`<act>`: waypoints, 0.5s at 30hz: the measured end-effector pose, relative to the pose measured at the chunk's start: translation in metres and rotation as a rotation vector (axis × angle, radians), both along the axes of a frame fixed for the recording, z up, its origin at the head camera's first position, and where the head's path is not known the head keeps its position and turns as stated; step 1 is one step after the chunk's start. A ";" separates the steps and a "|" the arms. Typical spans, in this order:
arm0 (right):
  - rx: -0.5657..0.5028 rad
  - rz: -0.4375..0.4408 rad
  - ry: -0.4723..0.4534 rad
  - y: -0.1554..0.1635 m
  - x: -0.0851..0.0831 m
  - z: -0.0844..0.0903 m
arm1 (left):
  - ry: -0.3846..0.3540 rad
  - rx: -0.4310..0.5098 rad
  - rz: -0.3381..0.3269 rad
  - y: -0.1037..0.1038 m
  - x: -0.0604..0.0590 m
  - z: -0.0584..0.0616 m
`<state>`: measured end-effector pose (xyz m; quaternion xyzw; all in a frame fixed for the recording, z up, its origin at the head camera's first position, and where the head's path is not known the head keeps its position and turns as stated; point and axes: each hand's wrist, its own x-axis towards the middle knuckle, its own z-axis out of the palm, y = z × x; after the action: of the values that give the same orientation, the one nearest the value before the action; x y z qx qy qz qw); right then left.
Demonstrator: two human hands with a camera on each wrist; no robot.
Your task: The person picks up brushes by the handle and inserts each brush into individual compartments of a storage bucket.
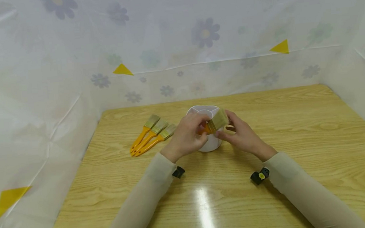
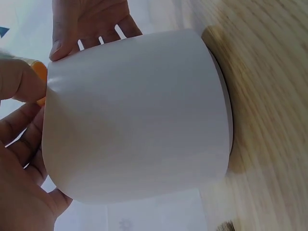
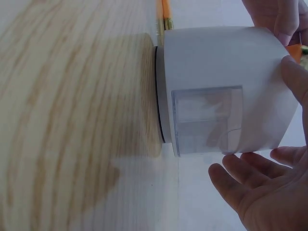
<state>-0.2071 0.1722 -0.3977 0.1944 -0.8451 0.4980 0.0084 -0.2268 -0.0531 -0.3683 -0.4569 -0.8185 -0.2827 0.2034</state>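
A paintbrush (image 1: 219, 120) with pale bristles and an orange handle is tilted over the rim of a white pen holder (image 1: 210, 145). My left hand (image 1: 185, 135) pinches it by the handle, and the bristles point up to the right. In the left wrist view the orange handle (image 2: 40, 71) shows behind the thumb. My right hand (image 1: 242, 134) holds the right side of the pen holder, thumb near the rim and fingers along the far side. The pen holder stands upright on the table, with dividers inside and a clear window (image 3: 207, 120) low on its side.
Three more paintbrushes (image 1: 149, 134) with orange handles lie fanned out on the wooden table (image 1: 302, 124), left of the pen holder. Flower-patterned sheeting (image 1: 169, 49) with yellow triangles hangs at the back and sides.
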 end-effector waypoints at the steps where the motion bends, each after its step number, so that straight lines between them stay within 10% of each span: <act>1: -0.002 0.005 -0.001 -0.002 0.003 0.005 | 0.010 -0.002 -0.001 0.000 0.000 0.000; 15: -0.003 0.011 -0.012 -0.009 0.019 0.030 | 0.032 -0.017 0.014 -0.001 0.002 -0.004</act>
<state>-0.1876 0.1629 -0.3679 0.1958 -0.8433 0.5005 0.0008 -0.2251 -0.0537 -0.3726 -0.4571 -0.8208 -0.2671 0.2144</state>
